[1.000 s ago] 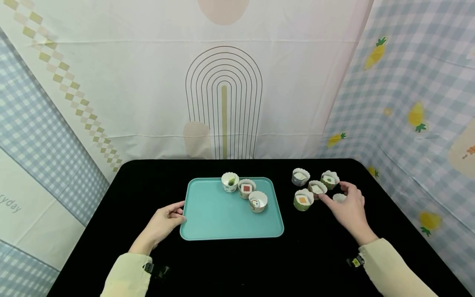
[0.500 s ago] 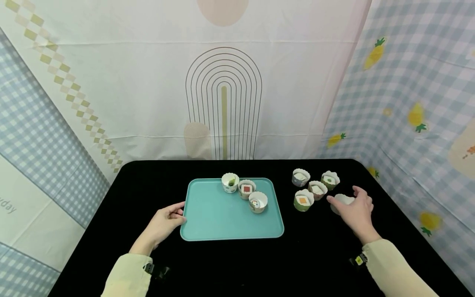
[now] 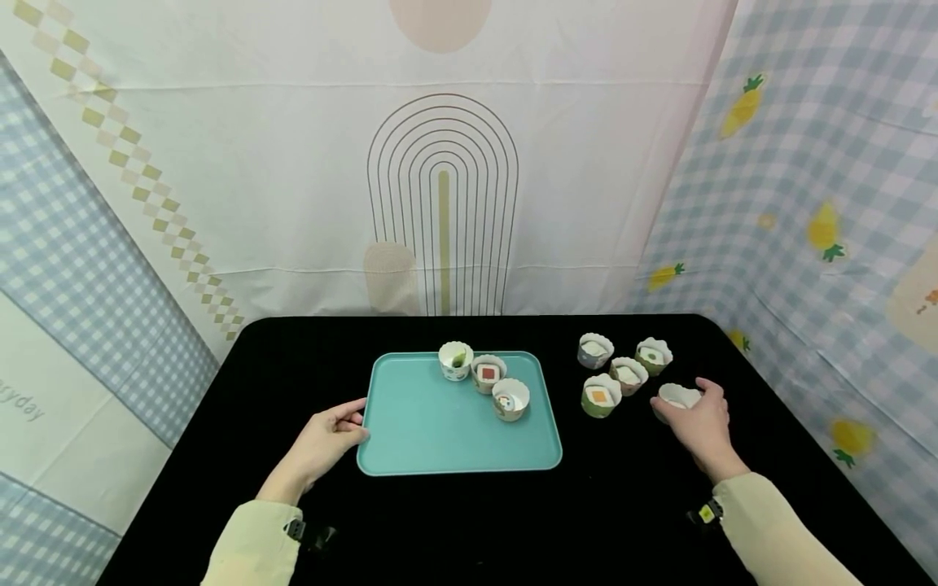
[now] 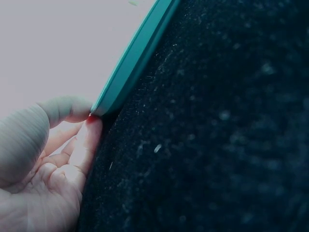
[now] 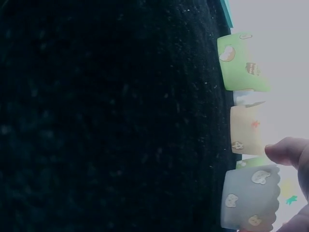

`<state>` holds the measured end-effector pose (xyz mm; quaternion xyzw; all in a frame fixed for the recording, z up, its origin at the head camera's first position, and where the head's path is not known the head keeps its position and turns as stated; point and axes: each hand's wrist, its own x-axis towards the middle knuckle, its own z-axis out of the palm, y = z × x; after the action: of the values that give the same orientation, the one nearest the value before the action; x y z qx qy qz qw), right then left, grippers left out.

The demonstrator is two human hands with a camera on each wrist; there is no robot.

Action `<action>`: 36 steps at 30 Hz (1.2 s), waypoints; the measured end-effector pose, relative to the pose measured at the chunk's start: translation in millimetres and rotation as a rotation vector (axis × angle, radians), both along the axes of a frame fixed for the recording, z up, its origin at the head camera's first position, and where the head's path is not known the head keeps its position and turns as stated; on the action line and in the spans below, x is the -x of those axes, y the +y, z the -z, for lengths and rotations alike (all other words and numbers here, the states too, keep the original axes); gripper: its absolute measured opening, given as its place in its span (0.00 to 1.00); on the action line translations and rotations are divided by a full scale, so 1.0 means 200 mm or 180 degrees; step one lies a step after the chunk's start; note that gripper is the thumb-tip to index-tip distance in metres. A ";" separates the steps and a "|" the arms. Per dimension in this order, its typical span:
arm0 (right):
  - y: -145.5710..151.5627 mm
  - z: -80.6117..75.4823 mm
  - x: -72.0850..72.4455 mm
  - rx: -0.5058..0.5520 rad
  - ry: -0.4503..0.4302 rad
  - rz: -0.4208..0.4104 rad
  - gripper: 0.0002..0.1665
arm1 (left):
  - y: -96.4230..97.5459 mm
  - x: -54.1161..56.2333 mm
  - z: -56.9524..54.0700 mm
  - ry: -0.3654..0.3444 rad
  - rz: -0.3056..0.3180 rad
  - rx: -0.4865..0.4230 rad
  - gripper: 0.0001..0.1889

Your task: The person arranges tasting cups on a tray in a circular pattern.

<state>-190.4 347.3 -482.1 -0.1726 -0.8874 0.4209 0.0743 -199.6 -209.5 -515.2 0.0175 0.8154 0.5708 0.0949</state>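
Observation:
My left hand (image 3: pixel 323 439) pinches the left rim of a turquoise tray (image 3: pixel 418 435) between thumb and fingers; the left wrist view shows the thumb (image 4: pixel 70 107) meeting the tray's corner. Near the table's right side, my right hand (image 3: pixel 703 425) holds a small grey paper baking cup (image 3: pixel 680 395) with thumb and fingers around it. Animal prints show on this cup (image 5: pixel 250 197) in the right wrist view, the thumb (image 5: pixel 288 149) beside its wall. Its far side and some fingers are hidden.
Three paper cups stand on the tray: one holding something green (image 3: pixel 456 361), one with a red-topped piece (image 3: pixel 488 373), one patterned inside (image 3: pixel 510 400). Several more, including an orange-topped one (image 3: pixel 601 396), cluster right of the tray on the black table (image 3: pixel 469 529).
My right hand has moved slightly right from beside the cup cluster and its thumb and fingers have closed in around the grey cup. My left hand and the tray stay put.

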 end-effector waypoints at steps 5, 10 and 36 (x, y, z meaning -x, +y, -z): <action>0.02 0.02 -0.01 0.0247 -0.0129 -0.0107 0.57 | 0.02 -0.03 -0.07 -0.0011 0.0019 -0.0005 0.29; 0.03 0.04 0.00 0.0262 -0.0136 -0.0078 0.55 | 0.04 -0.07 -0.16 -0.0028 0.0076 -0.0022 0.29; 0.06 0.01 -0.04 0.0305 0.0103 -0.0488 0.37 | 0.01 -0.01 -0.01 0.0010 0.0006 0.0036 0.29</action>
<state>-182.6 360.1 -485.0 -0.1007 -0.8756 0.4700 0.0479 -198.0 -207.5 -512.9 0.0186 0.8187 0.5661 0.0942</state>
